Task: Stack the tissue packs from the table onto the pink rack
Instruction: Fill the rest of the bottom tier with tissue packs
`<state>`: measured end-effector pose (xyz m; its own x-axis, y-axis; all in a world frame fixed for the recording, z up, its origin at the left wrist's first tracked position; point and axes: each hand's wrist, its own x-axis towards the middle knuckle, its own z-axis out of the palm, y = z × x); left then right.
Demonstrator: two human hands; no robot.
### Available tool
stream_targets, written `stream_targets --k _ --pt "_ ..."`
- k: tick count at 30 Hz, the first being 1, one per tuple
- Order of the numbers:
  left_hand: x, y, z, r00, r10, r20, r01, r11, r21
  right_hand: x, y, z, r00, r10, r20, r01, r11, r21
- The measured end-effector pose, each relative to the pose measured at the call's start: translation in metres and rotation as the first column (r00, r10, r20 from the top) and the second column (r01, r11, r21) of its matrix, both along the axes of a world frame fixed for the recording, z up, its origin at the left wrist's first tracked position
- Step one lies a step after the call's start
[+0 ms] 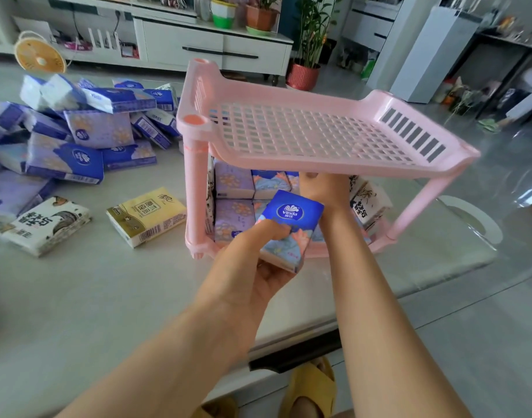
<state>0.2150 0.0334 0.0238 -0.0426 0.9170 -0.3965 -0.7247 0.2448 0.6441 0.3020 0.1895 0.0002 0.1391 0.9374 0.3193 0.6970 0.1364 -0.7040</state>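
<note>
Gripping a blue, flower-printed soft tissue pack (292,227) between thumb and fingers, the left hand (252,267) holds it at the open front of the pink plastic lattice rack (289,131), level with the lower shelf. Purple and blue stacked packs (233,182) fill that shelf. The right hand (325,188) reaches under the top tier. Its fingers are hidden, so I cannot tell its grasp. A heap of loose packs (87,131) lies on the pale surface (93,297) to the left.
</note>
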Motion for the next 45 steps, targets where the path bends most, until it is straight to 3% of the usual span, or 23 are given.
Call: stream_targets --k 4,8,11,14,16,18,21,22,23,25,26,28,31,37,41,45 --pt "-0.004 0.005 0.000 1.000 0.018 0.005 -0.018 1.000 0.021 0.004 -0.008 0.005 0.999 0.050 -0.014 -0.050 0.998 0.023" --pt "-0.006 0.009 -0.005 0.989 -0.045 -0.140 0.048 0.999 0.015 0.010 -0.039 0.027 0.998 0.024 0.051 -0.029 0.994 0.108" --pt "0.001 0.015 -0.009 0.972 -0.038 -0.234 0.045 0.999 0.026 0.023 -0.076 0.029 0.990 0.040 -0.134 -0.026 0.994 0.105" --pt "0.016 0.021 -0.004 0.952 -0.087 -0.292 0.117 0.989 0.087 0.025 -0.108 0.023 0.878 0.204 -0.434 -0.254 0.965 -0.060" --pt "0.024 0.027 -0.001 0.915 -0.107 -0.388 0.158 0.982 0.103 0.025 -0.110 0.022 0.866 0.225 -0.447 -0.317 0.938 -0.141" --pt "0.027 0.035 0.003 0.827 -0.112 -0.552 0.191 0.978 0.089 0.026 -0.105 0.026 0.879 0.182 -0.440 -0.277 0.947 -0.160" --pt "0.031 0.045 0.007 0.594 -0.066 -0.802 0.250 0.962 0.107 0.036 -0.095 0.029 0.918 0.062 -0.392 -0.134 0.978 -0.158" --pt "0.032 0.050 0.007 0.454 0.019 -0.891 0.264 0.952 0.155 0.039 -0.092 0.029 0.922 0.022 -0.386 -0.083 0.986 -0.143" --pt "0.031 0.054 0.004 0.245 0.136 -0.960 0.281 0.938 0.204 0.042 -0.088 0.028 0.923 -0.010 -0.384 -0.040 0.992 -0.122" --pt "0.023 0.067 -0.007 -0.202 0.347 -0.916 0.357 0.897 0.261 0.044 -0.078 0.026 0.916 -0.056 -0.397 0.029 0.997 -0.073" --pt "0.018 0.073 -0.012 -0.357 0.374 -0.856 0.401 0.889 0.222 0.044 -0.072 0.025 0.910 -0.080 -0.406 0.063 0.996 -0.055" --pt "0.009 0.083 -0.021 -0.506 0.364 -0.782 0.456 0.883 0.115 0.044 -0.064 0.021 0.905 -0.114 -0.410 0.102 0.993 -0.052" --pt "0.002 0.087 -0.028 -0.538 0.327 -0.777 0.510 0.860 0.008 0.036 -0.061 0.014 0.879 -0.131 -0.458 0.113 0.991 -0.067" --pt "0.000 0.085 -0.030 -0.566 0.295 -0.769 0.484 0.875 -0.021 0.027 -0.058 0.015 0.891 -0.156 -0.427 0.183 0.983 0.024" --pt "0.002 0.082 -0.034 -0.575 0.256 -0.777 0.463 0.885 -0.051 0.036 -0.053 0.013 0.969 -0.172 -0.177 0.189 0.978 0.085" --pt "0.002 0.083 -0.039 -0.547 0.250 -0.799 0.469 0.882 -0.046 0.035 -0.054 0.010 0.979 -0.164 0.121 0.158 0.986 0.060"
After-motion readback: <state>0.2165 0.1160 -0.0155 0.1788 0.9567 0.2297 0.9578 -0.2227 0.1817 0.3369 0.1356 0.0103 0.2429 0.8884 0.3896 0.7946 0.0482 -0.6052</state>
